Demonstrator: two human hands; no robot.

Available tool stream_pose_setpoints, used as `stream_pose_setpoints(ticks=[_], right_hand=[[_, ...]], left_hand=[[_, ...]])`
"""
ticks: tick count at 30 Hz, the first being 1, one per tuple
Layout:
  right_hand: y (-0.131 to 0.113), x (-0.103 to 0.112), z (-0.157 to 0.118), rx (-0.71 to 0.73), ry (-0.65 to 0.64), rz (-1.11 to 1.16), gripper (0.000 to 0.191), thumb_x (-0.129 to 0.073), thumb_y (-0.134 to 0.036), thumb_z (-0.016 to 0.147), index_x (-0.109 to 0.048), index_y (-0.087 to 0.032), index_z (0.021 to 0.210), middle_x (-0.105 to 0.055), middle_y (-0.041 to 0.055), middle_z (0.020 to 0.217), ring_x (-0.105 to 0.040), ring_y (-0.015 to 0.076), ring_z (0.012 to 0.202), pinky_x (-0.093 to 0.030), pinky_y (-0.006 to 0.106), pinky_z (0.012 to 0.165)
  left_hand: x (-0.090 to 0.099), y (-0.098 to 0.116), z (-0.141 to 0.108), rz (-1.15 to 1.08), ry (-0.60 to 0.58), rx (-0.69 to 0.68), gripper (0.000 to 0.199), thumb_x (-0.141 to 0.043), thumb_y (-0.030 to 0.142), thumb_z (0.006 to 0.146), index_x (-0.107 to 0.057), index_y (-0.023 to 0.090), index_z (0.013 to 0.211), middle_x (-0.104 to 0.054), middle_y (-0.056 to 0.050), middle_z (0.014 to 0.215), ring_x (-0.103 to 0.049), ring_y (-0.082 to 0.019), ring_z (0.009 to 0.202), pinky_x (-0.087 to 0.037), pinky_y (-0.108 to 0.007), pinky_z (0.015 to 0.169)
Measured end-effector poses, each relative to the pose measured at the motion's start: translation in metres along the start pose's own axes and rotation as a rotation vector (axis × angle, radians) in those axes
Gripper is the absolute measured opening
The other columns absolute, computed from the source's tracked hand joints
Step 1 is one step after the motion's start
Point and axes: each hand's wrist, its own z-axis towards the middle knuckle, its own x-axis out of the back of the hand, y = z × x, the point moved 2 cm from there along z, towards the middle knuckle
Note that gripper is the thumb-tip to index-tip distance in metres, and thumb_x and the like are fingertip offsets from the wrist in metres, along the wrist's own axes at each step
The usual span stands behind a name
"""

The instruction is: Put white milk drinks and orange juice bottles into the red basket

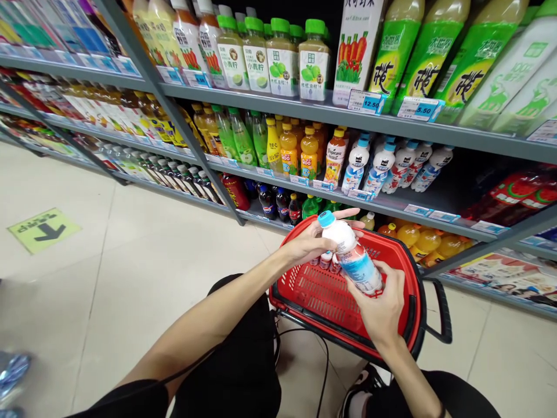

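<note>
A white drink bottle with a blue cap and a blue-and-red label is held tilted over the red shopping basket. My left hand is at its upper part, thumb against the shoulder and fingers stretched out behind the neck. Lower down, my right hand is closed around the base. Inside the basket, partly hidden by my left wrist and the bottle, lie a few small bottles with white and red colouring.
Similar white bottles stand on the middle shelf in front of me, beside juice bottles. Larger green bottles fill the shelf above. The basket's black handle sticks out right. A black cable hangs between my knees.
</note>
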Motion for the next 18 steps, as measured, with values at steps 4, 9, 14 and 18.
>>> stream_pose_setpoints(ticks=[4, 9, 14, 18], right_hand=[[0.002, -0.001, -0.001, 0.001, 0.011, 0.015, 0.05, -0.084, -0.042, 0.086, -0.062, -0.017, 0.123, -0.058, 0.0086, 0.108, -0.063, 0.0254, 0.095, -0.056, 0.04, 0.083], [0.003, -0.003, -0.002, -0.087, -0.015, 0.069, 0.054, -0.086, -0.044, 0.082, -0.064, -0.018, 0.123, -0.06, 0.0094, 0.109, -0.064, 0.0263, 0.098, -0.057, 0.041, 0.083], [0.005, -0.01, -0.001, -0.519, -0.132, 0.491, 0.091, -0.092, -0.05, 0.073, -0.05, -0.018, 0.146, -0.07, 0.0109, 0.111, -0.072, 0.0277, 0.097, -0.062, 0.039, 0.079], [-0.001, -0.015, 0.003, -0.792, -0.28, 0.85, 0.083, -0.089, -0.058, 0.076, -0.053, -0.017, 0.139, -0.076, 0.0119, 0.105, -0.076, 0.0287, 0.088, -0.065, 0.039, 0.072]], left_hand=[[0.0, 0.0, -0.001, 0.003, 0.005, -0.007, 0.087, -0.085, 0.026, 0.074, -0.051, 0.022, 0.154, -0.058, -0.019, 0.151, -0.06, -0.036, 0.135, -0.056, -0.04, 0.1], [0.002, -0.001, 0.0, -0.007, 0.009, 0.0, 0.081, -0.082, 0.023, 0.075, -0.054, 0.022, 0.151, -0.059, -0.018, 0.15, -0.063, -0.034, 0.132, -0.055, -0.04, 0.101], [0.014, 0.0, 0.005, -0.098, 0.132, 0.017, 0.069, -0.077, 0.032, 0.079, -0.061, 0.019, 0.144, -0.062, -0.017, 0.147, -0.06, -0.035, 0.135, -0.042, -0.051, 0.117], [0.023, 0.0, 0.01, -0.143, 0.252, 0.026, 0.055, -0.066, 0.043, 0.087, -0.069, 0.014, 0.134, -0.065, -0.016, 0.144, -0.059, -0.034, 0.136, -0.038, -0.05, 0.119]])
